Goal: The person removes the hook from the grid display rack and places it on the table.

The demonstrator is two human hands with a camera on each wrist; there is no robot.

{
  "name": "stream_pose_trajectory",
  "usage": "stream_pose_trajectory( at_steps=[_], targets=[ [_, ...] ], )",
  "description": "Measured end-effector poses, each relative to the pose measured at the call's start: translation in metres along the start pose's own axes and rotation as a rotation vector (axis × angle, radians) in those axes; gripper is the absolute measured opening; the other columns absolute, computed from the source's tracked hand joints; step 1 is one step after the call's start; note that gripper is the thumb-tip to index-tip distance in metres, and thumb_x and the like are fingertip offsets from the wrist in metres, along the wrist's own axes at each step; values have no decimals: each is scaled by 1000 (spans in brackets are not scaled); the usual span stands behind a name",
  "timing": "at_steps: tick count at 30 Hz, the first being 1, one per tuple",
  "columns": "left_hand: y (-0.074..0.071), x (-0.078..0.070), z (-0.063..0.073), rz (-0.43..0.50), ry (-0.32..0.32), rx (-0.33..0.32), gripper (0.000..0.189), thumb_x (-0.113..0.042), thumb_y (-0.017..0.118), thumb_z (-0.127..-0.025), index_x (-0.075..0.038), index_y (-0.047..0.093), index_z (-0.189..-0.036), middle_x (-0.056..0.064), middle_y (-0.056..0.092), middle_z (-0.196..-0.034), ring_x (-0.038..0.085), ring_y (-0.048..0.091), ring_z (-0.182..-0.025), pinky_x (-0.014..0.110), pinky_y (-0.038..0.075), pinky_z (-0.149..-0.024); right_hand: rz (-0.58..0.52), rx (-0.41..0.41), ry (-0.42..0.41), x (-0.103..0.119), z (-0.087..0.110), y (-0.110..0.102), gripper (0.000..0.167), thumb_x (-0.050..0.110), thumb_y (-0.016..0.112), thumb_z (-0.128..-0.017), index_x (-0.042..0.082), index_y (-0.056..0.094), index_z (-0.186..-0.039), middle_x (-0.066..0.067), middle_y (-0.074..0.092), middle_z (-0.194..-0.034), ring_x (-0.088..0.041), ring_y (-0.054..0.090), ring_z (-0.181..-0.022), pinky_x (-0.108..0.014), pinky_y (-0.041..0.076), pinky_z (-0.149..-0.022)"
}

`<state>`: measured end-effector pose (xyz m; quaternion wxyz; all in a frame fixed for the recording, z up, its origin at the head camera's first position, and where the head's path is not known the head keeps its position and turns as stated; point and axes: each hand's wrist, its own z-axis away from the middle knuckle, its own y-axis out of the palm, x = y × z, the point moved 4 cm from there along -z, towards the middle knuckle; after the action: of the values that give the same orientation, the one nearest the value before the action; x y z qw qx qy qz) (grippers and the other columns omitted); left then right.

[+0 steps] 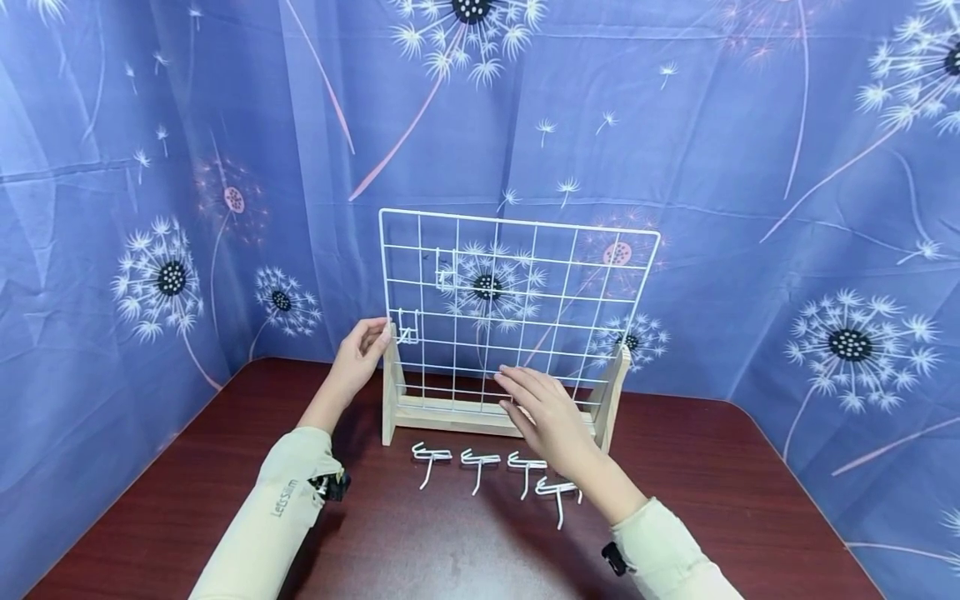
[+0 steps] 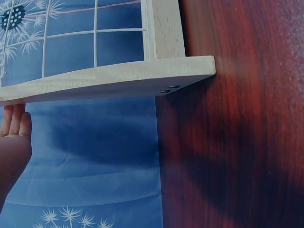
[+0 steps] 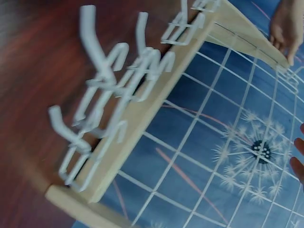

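A white wire grid panel (image 1: 512,296) stands upright in a wooden stand (image 1: 457,417). My left hand (image 1: 362,354) is at the upper end of the stand's left side piece. In the left wrist view, the fingers (image 2: 15,118) touch the outer face of that side piece. My right hand (image 1: 546,414), palm toward the panel and fingers spread, is in front of the lower grid with nothing in it. One white hook (image 1: 446,271) hangs on the upper left of the grid. A second white hook (image 1: 408,327) hangs lower, close to my left fingertips.
Several white metal hooks lie on the dark red table (image 1: 420,542) in front of the stand, among them a left one (image 1: 431,454) and a nearer one (image 1: 557,492) below my right hand. A blue dandelion-print curtain (image 1: 712,275) surrounds the table's back and sides.
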<state>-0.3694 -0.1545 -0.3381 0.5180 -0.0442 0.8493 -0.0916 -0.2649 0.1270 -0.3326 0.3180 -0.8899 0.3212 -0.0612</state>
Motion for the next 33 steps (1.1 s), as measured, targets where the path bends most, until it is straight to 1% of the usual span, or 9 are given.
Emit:
stream_pose_trajectory(
  at_steps=[2,7,13,16,21,24,26,29,33],
  targets=[
    [0,2,-1,-5,2,1,39,-6,49,-100,14,42,-133,33,48,-133,37,47,-120,18,39,-94,-9,-4,23,0,-7,1,41,10,68,-87,1,61,-126,-13,62,-126,-31,56,-115,-44,43,-99],
    [-1,26,-9,-6,16,-11,40,-14,50,-101,8,45,-134,27,51,-133,31,49,-119,18,39,-95,-42,-37,62,1,-24,3,44,8,69,-86,1,60,-128,-14,61,-127,-31,55,-117,-44,41,-101],
    [-1,29,-7,-5,9,-14,40,-16,50,-101,6,45,-134,26,52,-131,29,49,-117,17,40,-94,-54,-87,91,2,-39,4,43,10,69,-87,1,59,-128,-14,60,-128,-31,55,-117,-44,41,-102],
    [-1,29,-6,2,13,-17,40,-16,51,-101,6,46,-133,26,52,-131,24,50,-115,15,40,-93,-49,-123,102,2,-45,4,43,10,69,-87,1,59,-128,-15,60,-127,-32,55,-116,-45,43,-100],
    [-2,28,-7,5,13,-24,39,-15,51,-101,7,46,-133,27,53,-128,10,52,-106,13,42,-89,-63,-200,115,2,-56,6,41,10,69,-87,-1,60,-126,-17,61,-125,-34,56,-114,-47,43,-99],
    [-3,26,-6,16,-2,-23,38,-12,50,-101,7,46,-133,27,52,-128,2,51,-101,11,41,-86,-74,-235,140,2,-63,9,40,9,68,-88,-1,60,-126,-16,61,-125,-32,56,-115,-44,42,-102],
    [-4,20,-4,25,-10,-18,37,-8,49,-101,9,45,-133,29,52,-128,-2,51,-98,10,41,-86,-80,-255,164,3,-67,10,39,10,67,-90,-1,60,-126,-16,62,-124,-31,55,-116,-40,40,-104],
    [-3,8,0,25,-7,-6,37,-5,48,-100,12,44,-133,31,50,-128,-3,50,-97,10,41,-85,-97,-287,200,5,-74,11,38,9,66,-90,-1,60,-126,-16,62,-123,-31,54,-117,-37,38,-106],
    [0,-3,4,11,-10,-1,38,-6,48,-100,13,43,-133,32,50,-129,0,51,-100,10,41,-85,-125,-332,235,9,-82,11,38,8,67,-90,-1,60,-126,-17,62,-123,-33,54,-117,-40,39,-105]
  ],
)
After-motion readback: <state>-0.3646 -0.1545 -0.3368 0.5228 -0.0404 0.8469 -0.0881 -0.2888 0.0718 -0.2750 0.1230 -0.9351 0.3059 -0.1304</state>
